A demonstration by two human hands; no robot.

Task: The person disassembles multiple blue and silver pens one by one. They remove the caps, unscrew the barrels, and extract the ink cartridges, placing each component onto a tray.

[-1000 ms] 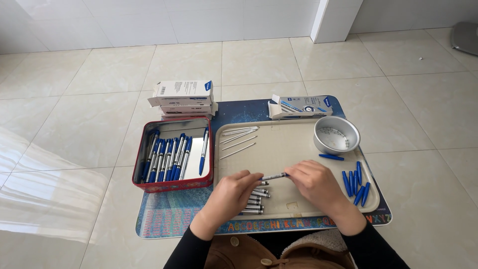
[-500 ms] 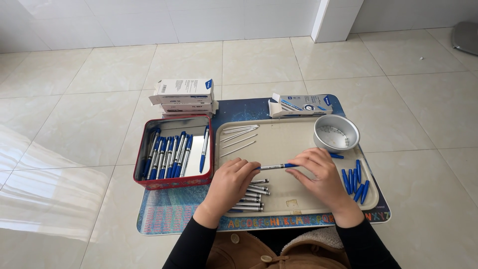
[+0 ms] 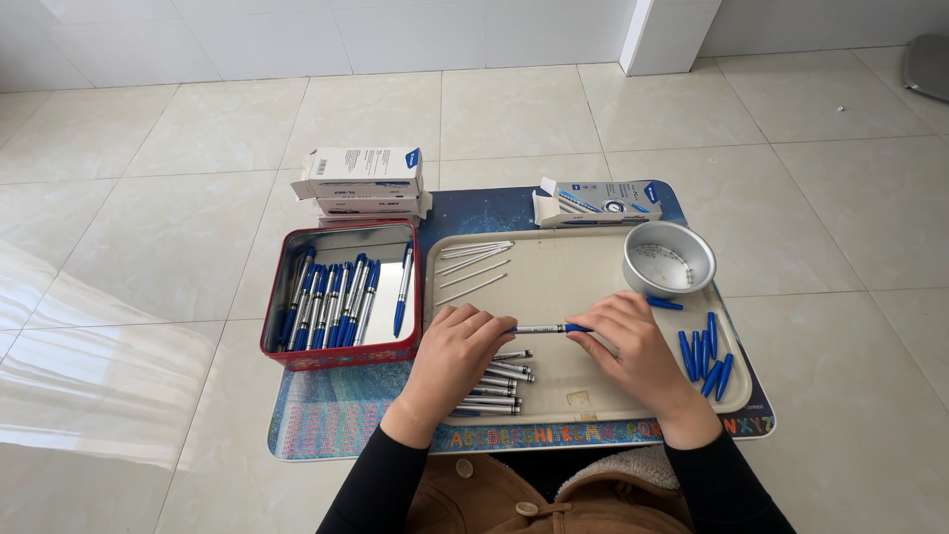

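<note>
Over the middle of the beige tray, we see two bare hands meeting on a single pen, which lies level between them. The left hand pinches the pale barrel end with its fingertips; the right hand grips the blue cap end, so both are closed on the same pen. Beneath the left hand, along the tray's near edge, sits a row of silver-tipped barrels. Blue caps cluster at the tray's right edge, one loose cap lying just beside a round metal bowl in the far right corner. Thin white refills fan out at the far left corner. Left of the tray stands a red tin of finished pens (blue-and-silver, packed side by side), with stacked white boxes beyond it, all on a blue mat.
</note>
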